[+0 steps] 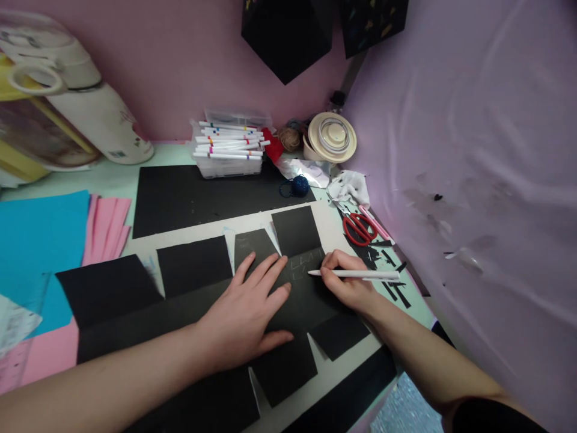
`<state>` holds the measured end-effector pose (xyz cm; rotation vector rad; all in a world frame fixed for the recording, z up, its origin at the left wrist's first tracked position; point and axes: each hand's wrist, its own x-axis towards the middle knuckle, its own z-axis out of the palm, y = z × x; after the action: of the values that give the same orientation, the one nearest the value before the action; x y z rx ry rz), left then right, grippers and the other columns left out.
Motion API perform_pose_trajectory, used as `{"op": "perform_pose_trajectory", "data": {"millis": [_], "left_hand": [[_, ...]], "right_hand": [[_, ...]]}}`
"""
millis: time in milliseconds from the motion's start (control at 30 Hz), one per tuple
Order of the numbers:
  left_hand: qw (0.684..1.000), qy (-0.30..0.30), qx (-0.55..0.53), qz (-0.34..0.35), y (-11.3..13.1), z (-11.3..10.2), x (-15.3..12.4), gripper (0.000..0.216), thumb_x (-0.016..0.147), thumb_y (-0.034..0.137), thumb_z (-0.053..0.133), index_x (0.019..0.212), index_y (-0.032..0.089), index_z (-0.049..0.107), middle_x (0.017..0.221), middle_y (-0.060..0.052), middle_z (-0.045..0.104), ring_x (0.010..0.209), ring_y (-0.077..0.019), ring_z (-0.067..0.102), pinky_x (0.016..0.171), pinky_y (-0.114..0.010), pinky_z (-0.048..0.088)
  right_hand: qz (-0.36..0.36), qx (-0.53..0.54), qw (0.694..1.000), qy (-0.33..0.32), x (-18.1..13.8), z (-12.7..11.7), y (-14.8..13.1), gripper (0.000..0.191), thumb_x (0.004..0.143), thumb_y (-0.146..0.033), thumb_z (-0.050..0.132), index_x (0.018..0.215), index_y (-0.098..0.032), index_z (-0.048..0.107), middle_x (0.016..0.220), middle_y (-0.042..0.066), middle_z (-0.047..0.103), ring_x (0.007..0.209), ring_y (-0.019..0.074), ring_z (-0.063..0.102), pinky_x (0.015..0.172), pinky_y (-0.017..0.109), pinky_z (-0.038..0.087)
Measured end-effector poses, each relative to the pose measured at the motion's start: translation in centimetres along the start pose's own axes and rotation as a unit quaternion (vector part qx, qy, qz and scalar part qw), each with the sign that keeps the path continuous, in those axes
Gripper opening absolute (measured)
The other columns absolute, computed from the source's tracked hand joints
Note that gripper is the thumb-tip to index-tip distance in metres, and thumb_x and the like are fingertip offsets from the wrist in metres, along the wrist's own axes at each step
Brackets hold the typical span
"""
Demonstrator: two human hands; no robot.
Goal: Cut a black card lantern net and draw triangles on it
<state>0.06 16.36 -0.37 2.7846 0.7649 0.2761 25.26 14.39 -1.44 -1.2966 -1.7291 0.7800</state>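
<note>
My right hand [347,278] is closed around a white pen [378,275], whose tip points left onto a sheet of black paper [180,319]. Faint light lines and marks [303,263] show on the paper just by the tip. Flat on the same sheet lies my left hand [255,300], fingers spread, left of the marks. The black sheet has creases and cut flaps along its upper and lower edges, with gaps between them. Part of it is hidden under my left forearm. Beneath it is a white board or sheet [202,227].
Red-handled scissors [359,230], a pink cutter [376,224] and black paper scraps [396,291] lie at right. Behind are a box of markers [229,165], blue yarn [299,186] and a cream round container [333,138]. Blue paper [40,234] and a white bottle [106,117] stand left.
</note>
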Motion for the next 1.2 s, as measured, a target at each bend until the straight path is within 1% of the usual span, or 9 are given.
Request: {"op": "perform_pose_trajectory", "data": {"millis": [133, 333, 633, 867, 1033, 1200], "left_hand": [[1.0, -0.006, -0.001, -0.001, 0.03, -0.06, -0.01, 0.061, 0.086, 0.065, 0.053, 0.125, 0.018, 0.058, 0.153, -0.019, 0.036, 0.144, -0.036, 0.027, 0.117, -0.059, 0.013], [1.0, 0.003, -0.008, -0.006, 0.09, 0.09, -0.05, 0.063, 0.084, 0.067, 0.054, 0.123, 0.018, 0.059, 0.153, -0.018, 0.037, 0.144, -0.0364, 0.028, 0.117, -0.059, 0.012], [1.0, -0.01, -0.003, -0.007, 0.17, -0.08, 0.05, 0.064, 0.085, 0.067, 0.053, 0.125, 0.017, 0.059, 0.153, -0.021, 0.035, 0.144, -0.0376, 0.027, 0.116, -0.06, 0.014], [1.0, -0.022, 0.007, -0.004, 0.17, -0.21, 0.04, 0.064, 0.086, 0.066, 0.052, 0.125, 0.016, 0.058, 0.153, -0.022, 0.034, 0.144, -0.0385, 0.027, 0.115, -0.062, 0.015], [1.0, -0.009, 0.004, -0.001, 0.17, -0.23, -0.08, 0.062, 0.085, 0.066, 0.053, 0.122, 0.017, 0.059, 0.153, -0.022, 0.035, 0.143, -0.0381, 0.028, 0.115, -0.062, 0.016], [1.0, -0.012, 0.015, -0.007, 0.35, -0.34, -0.27, 0.061, 0.084, 0.065, 0.055, 0.123, 0.017, 0.058, 0.153, -0.022, 0.035, 0.144, -0.0364, 0.026, 0.116, -0.06, 0.015]], "right_hand": [[0.007, -0.005, 1.0, 0.01, 0.0, -0.01, 0.11, 0.023, 0.083, -0.014, 0.057, 0.066, -0.022, 0.044, 0.064, -0.003, 0.051, 0.057, 0.0128, 0.049, 0.055, 0.028, 0.038], [0.008, 0.004, 1.0, 0.02, 0.09, -0.01, 0.1, 0.025, 0.084, -0.015, 0.056, 0.065, -0.022, 0.041, 0.062, -0.003, 0.049, 0.056, 0.0121, 0.046, 0.054, 0.027, 0.036], [0.019, 0.016, 0.999, 0.031, 0.14, 0.07, 0.2, 0.026, 0.084, -0.014, 0.055, 0.065, -0.022, 0.039, 0.061, -0.004, 0.047, 0.054, 0.0109, 0.042, 0.053, 0.026, 0.034], [0.034, 0.026, 0.999, 0.031, 0.24, 0.17, 0.24, 0.025, 0.083, -0.015, 0.053, 0.064, -0.022, 0.038, 0.061, -0.004, 0.045, 0.056, 0.0118, 0.041, 0.054, 0.027, 0.033], [0.041, 0.007, 0.999, 0.033, 0.23, 0.24, 0.48, 0.026, 0.082, -0.018, 0.053, 0.064, -0.023, 0.036, 0.061, -0.004, 0.044, 0.056, 0.0126, 0.04, 0.054, 0.027, 0.032], [0.034, -0.022, 0.999, 0.032, 0.31, 0.26, 0.72, 0.023, 0.081, -0.018, 0.052, 0.063, -0.023, 0.037, 0.061, -0.004, 0.045, 0.058, 0.0133, 0.043, 0.056, 0.028, 0.032]]}}
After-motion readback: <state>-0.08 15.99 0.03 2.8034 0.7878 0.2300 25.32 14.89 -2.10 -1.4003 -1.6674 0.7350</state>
